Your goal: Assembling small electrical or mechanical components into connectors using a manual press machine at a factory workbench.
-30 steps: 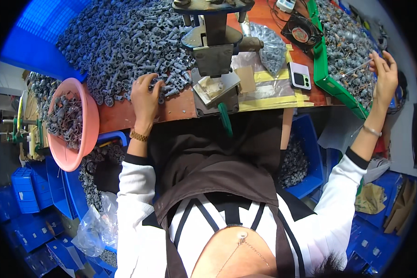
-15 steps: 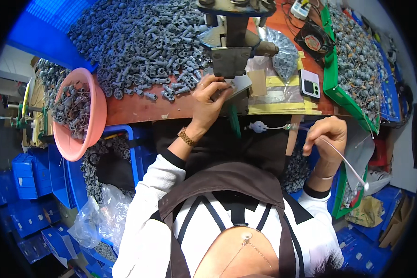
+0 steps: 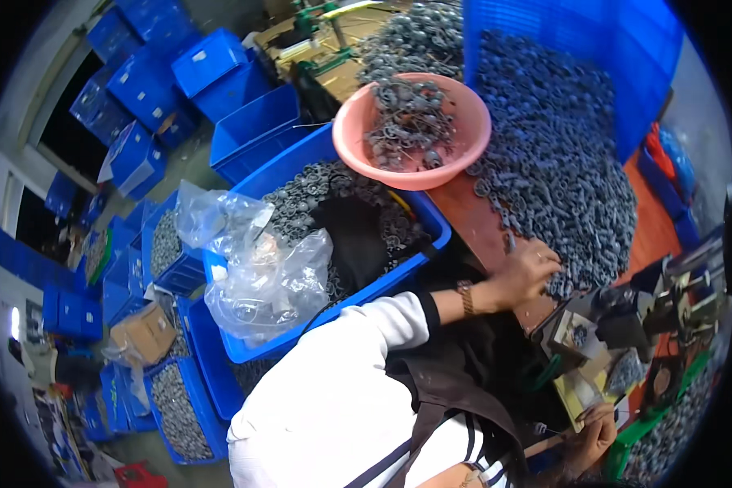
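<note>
My left hand (image 3: 530,272) is at the near edge of the heap of small grey plastic parts (image 3: 565,179), fingers curled down among the closest pieces. What they grip, if anything, is hidden. At the lower right my right hand (image 3: 598,433) is closed, close to the yellow-taped patch of the bench. Left of it shows a small pale grey knob (image 3: 541,427). A thin white cord ran from this knob to the right hand a moment ago; it is barely visible now. Right of my left hand stands the metal bench press (image 3: 626,313).
A pink basin (image 3: 351,154) of stringed grey parts sits at the bench's left end. Below it is a blue crate (image 3: 317,319) with grey rings and clear plastic bags (image 3: 268,285). Blue bins (image 3: 150,89) stack at far left. A green-edged tray (image 3: 618,455) stands lower right.
The view has swung left and tilted. My left hand has moved from under the press to the heap of grey parts. My right hand stays low on the right, fingers closed.
</note>
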Available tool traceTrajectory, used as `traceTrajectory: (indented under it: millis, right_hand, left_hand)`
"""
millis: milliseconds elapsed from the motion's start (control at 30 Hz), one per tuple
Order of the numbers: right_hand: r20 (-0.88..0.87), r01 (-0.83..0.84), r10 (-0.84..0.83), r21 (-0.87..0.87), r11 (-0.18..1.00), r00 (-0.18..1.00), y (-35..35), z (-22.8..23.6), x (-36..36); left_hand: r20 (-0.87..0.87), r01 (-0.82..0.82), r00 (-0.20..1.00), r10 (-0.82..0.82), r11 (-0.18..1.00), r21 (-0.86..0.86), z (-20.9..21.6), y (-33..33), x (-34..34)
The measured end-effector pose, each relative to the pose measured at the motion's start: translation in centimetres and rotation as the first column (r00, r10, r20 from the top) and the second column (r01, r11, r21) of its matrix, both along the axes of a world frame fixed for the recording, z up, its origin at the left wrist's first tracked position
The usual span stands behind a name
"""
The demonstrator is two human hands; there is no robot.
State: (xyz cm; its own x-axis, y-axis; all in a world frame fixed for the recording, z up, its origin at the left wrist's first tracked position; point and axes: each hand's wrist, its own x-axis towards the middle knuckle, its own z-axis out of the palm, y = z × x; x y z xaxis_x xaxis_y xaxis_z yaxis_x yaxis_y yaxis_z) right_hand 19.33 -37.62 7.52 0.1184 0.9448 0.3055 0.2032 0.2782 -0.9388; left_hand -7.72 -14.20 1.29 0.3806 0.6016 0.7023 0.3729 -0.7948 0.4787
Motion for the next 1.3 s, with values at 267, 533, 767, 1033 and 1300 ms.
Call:
traceTrajectory:
  millis: [267,533,767,1033,1300]
  right_hand:
    - [0.0,0.305,-0.307,-0.139,0.942,0.952,-0.3,-1.1,-1.9]
    - [0.194,0.416,-0.377,-0.239,0.877,0.906,1.7,0.8,-8.1]
    - [0.344,0.431,-0.426,0.065,0.9,0.837,5.2,-0.7,-10.3]
    - [0.401,0.46,-0.477,0.144,0.876,0.782,5.1,-1.3,-10.5]
    - [0.28,0.376,-0.385,0.088,0.922,0.879,4.8,-1.0,-10.6]
  left_hand:
    - [-0.37,-0.11,0.916,0.153,0.985,0.137,-3.6,4.2,-5.7]
    - [0.737,0.65,0.648,0.192,0.365,-0.667,-0.7,-1.1,-3.8]
    - [0.795,0.733,0.606,-0.031,0.412,-0.542,-0.8,-6.2,1.7]
    - [0.713,0.687,0.688,-0.136,0.438,-0.579,0.8,-7.4,1.8]
    - [0.725,0.724,0.677,-0.132,0.3,-0.621,1.4,-6.7,1.6]
